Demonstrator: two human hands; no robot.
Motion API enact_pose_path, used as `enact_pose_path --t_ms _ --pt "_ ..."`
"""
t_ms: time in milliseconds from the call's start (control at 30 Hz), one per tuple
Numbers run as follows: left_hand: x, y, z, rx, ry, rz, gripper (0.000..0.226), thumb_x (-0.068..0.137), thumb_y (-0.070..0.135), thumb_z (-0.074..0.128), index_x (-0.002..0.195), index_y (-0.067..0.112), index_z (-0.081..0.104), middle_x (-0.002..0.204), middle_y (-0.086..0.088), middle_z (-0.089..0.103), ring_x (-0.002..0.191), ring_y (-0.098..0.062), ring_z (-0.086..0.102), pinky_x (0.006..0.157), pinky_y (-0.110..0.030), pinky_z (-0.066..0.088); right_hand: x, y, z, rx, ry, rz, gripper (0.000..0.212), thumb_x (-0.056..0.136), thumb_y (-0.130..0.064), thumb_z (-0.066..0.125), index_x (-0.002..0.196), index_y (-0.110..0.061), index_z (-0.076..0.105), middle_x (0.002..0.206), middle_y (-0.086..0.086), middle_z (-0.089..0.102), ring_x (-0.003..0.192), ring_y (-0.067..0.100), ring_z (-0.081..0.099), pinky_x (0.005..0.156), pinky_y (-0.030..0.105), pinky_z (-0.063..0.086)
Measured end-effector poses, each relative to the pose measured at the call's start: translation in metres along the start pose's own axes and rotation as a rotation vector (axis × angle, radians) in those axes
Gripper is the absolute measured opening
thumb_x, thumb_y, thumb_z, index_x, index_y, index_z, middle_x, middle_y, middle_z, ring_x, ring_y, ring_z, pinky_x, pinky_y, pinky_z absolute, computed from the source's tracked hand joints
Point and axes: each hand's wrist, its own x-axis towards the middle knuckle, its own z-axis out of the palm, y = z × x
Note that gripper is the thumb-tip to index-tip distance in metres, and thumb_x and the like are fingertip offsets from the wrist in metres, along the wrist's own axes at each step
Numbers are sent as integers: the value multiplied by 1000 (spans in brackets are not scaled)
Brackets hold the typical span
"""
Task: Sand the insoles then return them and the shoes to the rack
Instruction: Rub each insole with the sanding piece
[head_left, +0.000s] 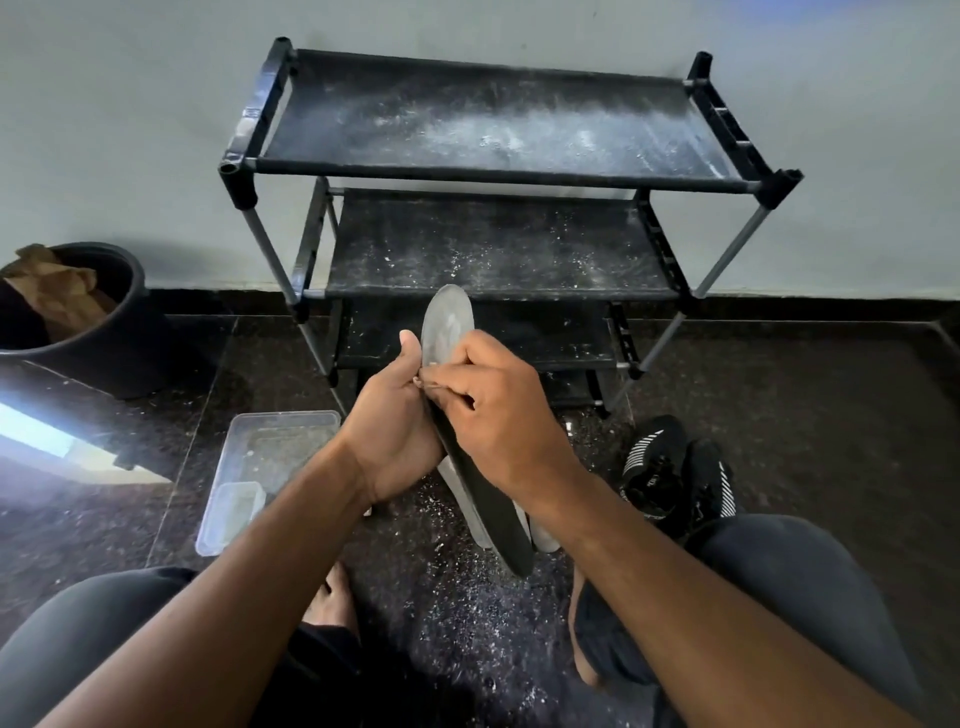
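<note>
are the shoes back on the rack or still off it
Off it. The black shoes sit on the floor at the right, and the visible shelves of the rack hold only white dust.

From my remote feed: a pale grey-green wall (104, 130) meets a dark speckled stone floor (831, 415) along a black skirting band (831, 307). White dust and flecks litter the tiles. A black bucket (104, 343) holding crumpled brown paper (52, 291) stands at left, near the wall. A clear plastic tray (270, 467) lies on the floor. Bright light glares off the tiles at far left (36, 431).
</note>
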Motion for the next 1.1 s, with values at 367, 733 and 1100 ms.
enact_pose_path --t_ms 367,733,1100 --pt "2 -5 2 12 8 -42 74 109 60 22 134 3 62 131 -17 70 124 -25 67 108 -38 48 -1 0 -3 -85 -40 -4 12 95 -6 63 92 0 74 82 4 53 78 16 56 70 32 51" --pt "0 16 -10 12 30 -11 86 103 70 26 143 -1 55 120 -15 66 115 -26 66 99 -35 57 -11 -4 7 68 -160 -21 13 90 -1 69 101 -1 76 92 -5 54 86 6 57 84 14 50" --pt "-3 6 0 -21 -58 -20 86 103 70 26 140 1 61 138 -20 64 123 -28 66 108 -39 52 -4 2 4 -35 52 43 14 91 -4 69 103 -1 75 94 4 62 90 16 63 84 23 53"
